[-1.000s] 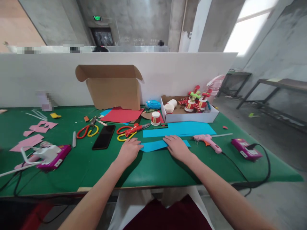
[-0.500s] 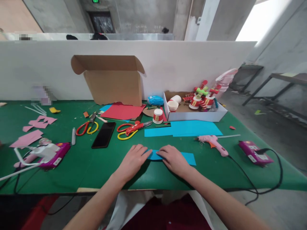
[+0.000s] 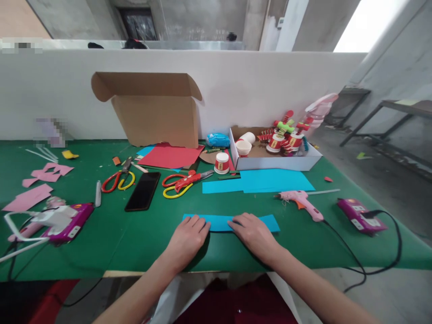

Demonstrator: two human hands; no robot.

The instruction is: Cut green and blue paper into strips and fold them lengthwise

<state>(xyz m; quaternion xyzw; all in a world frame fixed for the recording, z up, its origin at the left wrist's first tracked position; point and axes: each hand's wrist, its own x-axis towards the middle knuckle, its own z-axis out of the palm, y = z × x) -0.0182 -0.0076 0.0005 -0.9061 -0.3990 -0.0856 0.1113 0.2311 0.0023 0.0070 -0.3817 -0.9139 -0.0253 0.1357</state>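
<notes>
While the white box (image 3: 278,163) at back right holds two cups (image 3: 243,147) on its left side and red-and-white cup figures (image 3: 276,143) with coiled paper pieces on its right, another red-and-white cup (image 3: 222,163) stands outside, just left of it. Brown cardboard carton (image 3: 155,119) is propped upright behind red paper (image 3: 170,156).

Blue strip (image 3: 220,223) lies on the green table (image 3: 151,245), under the fingers of both hands. Left hand (image 3: 189,236) on its left part, right hand (image 3: 254,232) on its right; middle bare between them, right end sticking out past the right hand. Both palm-down, not clenched; thumbs mostly hidden, can't tell if either pinches. Wider blue sheet (image 3: 276,181) lies beyond, apart from the strip.
</notes>
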